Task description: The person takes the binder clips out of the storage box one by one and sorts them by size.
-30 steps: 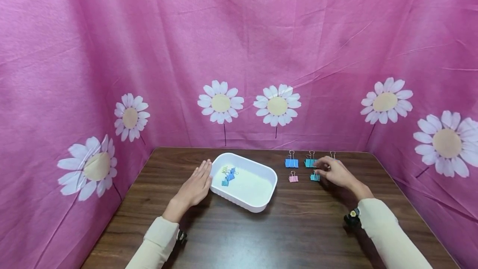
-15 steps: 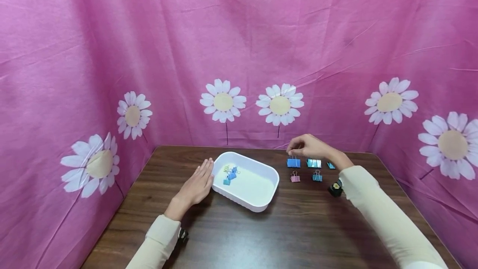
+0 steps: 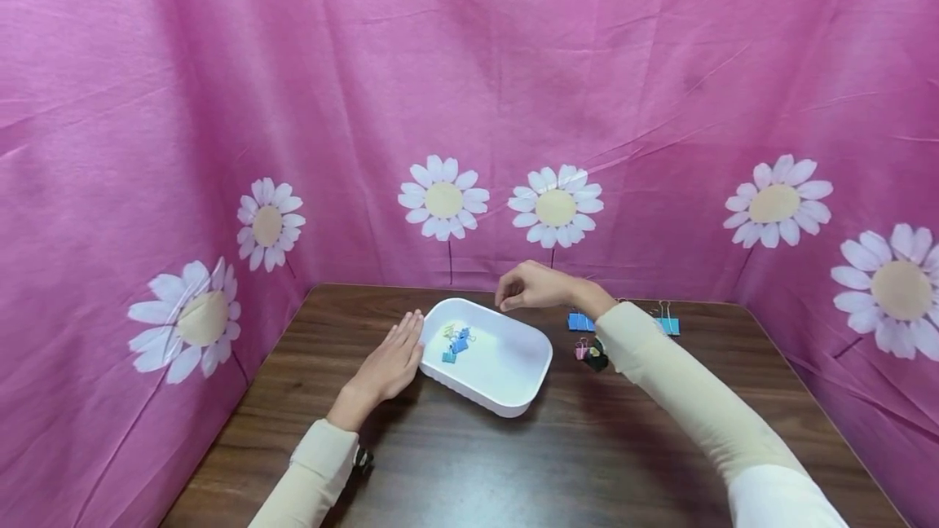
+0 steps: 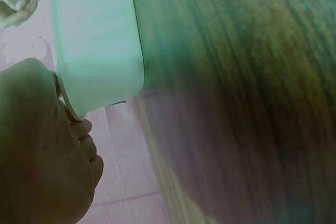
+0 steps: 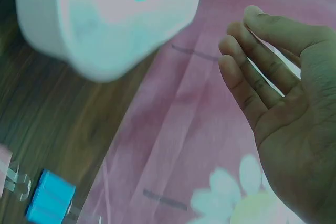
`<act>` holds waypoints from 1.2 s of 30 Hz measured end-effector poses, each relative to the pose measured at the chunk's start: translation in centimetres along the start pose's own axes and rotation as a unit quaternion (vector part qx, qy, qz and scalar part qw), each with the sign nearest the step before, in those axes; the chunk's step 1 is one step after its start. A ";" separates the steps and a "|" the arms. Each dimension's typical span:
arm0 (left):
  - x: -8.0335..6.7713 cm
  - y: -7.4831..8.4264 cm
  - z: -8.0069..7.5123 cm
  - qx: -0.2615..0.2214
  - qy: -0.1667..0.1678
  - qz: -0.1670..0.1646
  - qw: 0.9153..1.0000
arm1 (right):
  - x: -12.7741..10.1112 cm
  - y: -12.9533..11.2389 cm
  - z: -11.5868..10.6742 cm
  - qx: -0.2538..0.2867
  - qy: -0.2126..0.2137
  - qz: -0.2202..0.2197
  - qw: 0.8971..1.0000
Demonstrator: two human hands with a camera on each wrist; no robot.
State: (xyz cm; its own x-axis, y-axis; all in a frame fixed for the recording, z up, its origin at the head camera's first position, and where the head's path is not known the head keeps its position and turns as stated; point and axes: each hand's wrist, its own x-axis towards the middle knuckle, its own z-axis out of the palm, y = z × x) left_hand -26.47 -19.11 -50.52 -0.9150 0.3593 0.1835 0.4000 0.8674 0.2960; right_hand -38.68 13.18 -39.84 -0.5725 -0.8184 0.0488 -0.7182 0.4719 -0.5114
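A white tray stands on the table with several small binder clips, blue, teal and yellow, near its left end. My left hand lies along the tray's left end, fingers straight and touching its rim; in the left wrist view that hand is dark beside the tray wall. My right hand hovers just beyond the tray's far right edge. In the right wrist view its fingers bend loosely and nothing shows between them. A blue binder clip and a pink one lie under the right forearm.
A teal binder clip lies farther right on the brown wooden table; other clips there are hidden by the right sleeve. A pink curtain with printed daisies closes off the back and sides.
My right hand has moved left from the row of clips, past the blue one, to the tray's far side. The left hand keeps its place on the tray.
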 end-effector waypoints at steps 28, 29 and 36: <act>0.2 0.2 -0.3 0.018 -0.024 -0.004 1.000 | 7.6 -1.5 9.3 -0.113 -0.102 0.000 0.988; 0.1 0.2 -0.3 0.017 -0.023 -0.005 1.000 | 7.7 -1.5 9.5 -0.118 -0.104 -0.001 0.988; 0.1 -0.1 0.0 0.002 -0.008 0.000 1.000 | 8.2 -2.0 10.0 -0.133 -0.111 -0.008 0.985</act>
State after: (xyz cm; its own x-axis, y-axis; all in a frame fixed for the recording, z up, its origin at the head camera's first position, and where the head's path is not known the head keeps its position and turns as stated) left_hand -26.61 -19.21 -50.50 -0.9157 0.3650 0.1682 0.3999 0.8688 0.2919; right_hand -38.04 2.27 -46.98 -0.4801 -0.8644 -0.1491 -0.8217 0.5027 -0.2686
